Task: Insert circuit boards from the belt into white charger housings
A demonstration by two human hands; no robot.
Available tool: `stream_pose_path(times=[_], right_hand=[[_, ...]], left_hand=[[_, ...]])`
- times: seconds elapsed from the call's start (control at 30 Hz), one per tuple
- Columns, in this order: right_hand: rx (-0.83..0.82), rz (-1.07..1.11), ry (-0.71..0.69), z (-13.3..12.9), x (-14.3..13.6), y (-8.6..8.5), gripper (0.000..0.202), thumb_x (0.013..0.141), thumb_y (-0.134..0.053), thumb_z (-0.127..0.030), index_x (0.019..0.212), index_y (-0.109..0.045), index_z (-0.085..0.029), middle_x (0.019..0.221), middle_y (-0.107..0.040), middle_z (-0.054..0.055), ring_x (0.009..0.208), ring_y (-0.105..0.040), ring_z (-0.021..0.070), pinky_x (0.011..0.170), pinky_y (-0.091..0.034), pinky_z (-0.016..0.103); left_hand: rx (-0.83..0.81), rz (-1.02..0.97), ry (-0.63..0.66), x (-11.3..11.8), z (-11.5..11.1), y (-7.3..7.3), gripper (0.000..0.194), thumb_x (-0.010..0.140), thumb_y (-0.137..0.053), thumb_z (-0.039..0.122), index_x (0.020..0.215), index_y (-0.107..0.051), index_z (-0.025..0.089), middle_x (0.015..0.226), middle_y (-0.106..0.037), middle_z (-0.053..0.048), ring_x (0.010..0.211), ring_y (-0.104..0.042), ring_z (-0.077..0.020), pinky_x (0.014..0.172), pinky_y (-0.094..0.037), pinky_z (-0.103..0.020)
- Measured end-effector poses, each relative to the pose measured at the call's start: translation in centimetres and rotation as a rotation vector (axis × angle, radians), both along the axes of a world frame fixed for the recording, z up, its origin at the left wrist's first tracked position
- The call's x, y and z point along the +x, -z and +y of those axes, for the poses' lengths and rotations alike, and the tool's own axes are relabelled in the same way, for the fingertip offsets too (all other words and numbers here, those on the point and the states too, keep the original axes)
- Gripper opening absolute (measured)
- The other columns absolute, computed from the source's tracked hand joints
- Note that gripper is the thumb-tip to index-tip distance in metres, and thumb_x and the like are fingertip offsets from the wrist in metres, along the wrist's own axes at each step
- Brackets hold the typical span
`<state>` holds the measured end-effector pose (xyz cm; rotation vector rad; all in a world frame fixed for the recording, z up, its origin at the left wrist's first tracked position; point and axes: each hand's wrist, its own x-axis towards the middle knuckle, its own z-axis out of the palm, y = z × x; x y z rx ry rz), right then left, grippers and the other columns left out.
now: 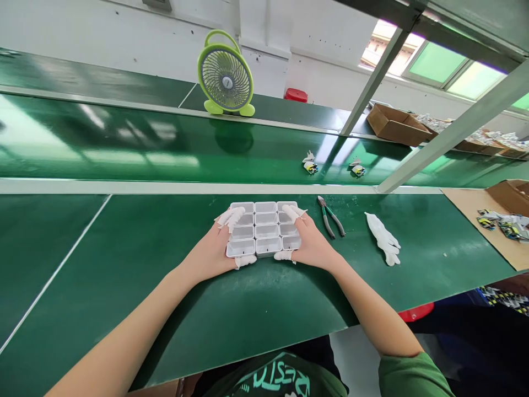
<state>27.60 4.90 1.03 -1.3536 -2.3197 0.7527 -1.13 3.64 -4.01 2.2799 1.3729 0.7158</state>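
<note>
A block of small white plastic trays (266,230), laid out in rows and columns, rests on the green table. Dark specks show in the front compartments; the others look bare. My left hand (219,245) grips the left side, fingers over the back corner and thumb at the front edge. On the right side, my right hand (309,240) holds it the same way. White coverings wrap the fingertips and thumbs of both hands. Pliers (330,216) with green and grey handles lie right of the trays. Further right is a white glove (383,239).
Behind a pale rail (185,187) runs a shiny green belt (256,160) with two small component bundles. A green fan (226,77) stands beyond it. Cardboard (475,215) with parts lies at the right; a slanted metal post (446,138) rises there.
</note>
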Motion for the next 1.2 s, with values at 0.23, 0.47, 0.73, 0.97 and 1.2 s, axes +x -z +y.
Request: stream_pose_path(times=[0.23, 0.47, 0.73, 0.97, 1.2], right_hand=[[-0.021, 0.016, -0.024, -0.1, 0.1, -0.2, 0.117, 0.074, -0.083, -0.060, 0.163, -0.014, -0.029, 0.165, -0.023, 0.016, 0.157, -0.016, 0.0358, 0.125, -0.027, 0.056], [-0.012, 0.126, -0.010, 0.2, 1.3, -0.6, 0.116, 0.075, -0.080, -0.062, 0.164, -0.013, -0.029, 0.167, -0.022, 0.014, 0.159, -0.013, 0.0331, 0.127, -0.024, 0.054], [0.118, 0.148, 0.212, 4.2, 4.4, 0.5, 0.090, 0.085, -0.071, -0.052, 0.160, -0.027, -0.029, 0.161, -0.037, 0.013, 0.146, -0.039, 0.0323, 0.117, -0.041, 0.053], [0.045, -0.182, 0.813, 16.8, 12.0, 0.4, 0.064, 0.095, -0.061, -0.034, 0.150, -0.041, -0.009, 0.151, -0.046, 0.022, 0.136, -0.048, 0.0356, 0.114, -0.040, 0.054], [0.025, -0.382, 0.972, 23.0, 13.7, 2.0, 0.047, 0.096, -0.065, -0.040, 0.137, -0.055, -0.019, 0.149, -0.049, 0.013, 0.133, -0.051, 0.0321, 0.110, -0.044, 0.057]], left_hand=[[0.074, 0.054, 0.022, 0.7, 0.0, -0.8, 0.102, 0.083, -0.068, 0.063, 0.161, -0.015, 0.022, 0.159, -0.037, -0.020, 0.149, -0.032, -0.0424, 0.118, -0.036, -0.061], [0.475, 0.118, -0.002, 1.2, -2.9, -2.1, 0.044, 0.090, -0.066, 0.043, 0.127, -0.055, 0.022, 0.147, -0.046, -0.020, 0.136, -0.050, -0.0426, 0.104, -0.051, -0.059], [0.650, 0.211, 0.074, 1.5, -4.0, -1.9, 0.008, 0.091, -0.058, 0.017, 0.095, -0.064, 0.020, 0.123, -0.061, -0.019, 0.123, -0.059, -0.0358, 0.101, -0.053, -0.057], [0.609, 0.229, 0.084, 0.2, -4.3, -3.1, 0.023, 0.087, -0.047, 0.006, 0.088, -0.064, 0.021, 0.117, -0.065, -0.016, 0.117, -0.061, -0.0336, 0.092, -0.056, -0.053], [0.631, 0.071, 0.258, 0.8, -6.5, -1.5, 0.026, 0.077, -0.052, 0.013, 0.088, -0.069, 0.029, 0.104, -0.073, -0.010, 0.097, -0.067, -0.0283, 0.089, -0.061, -0.050]])
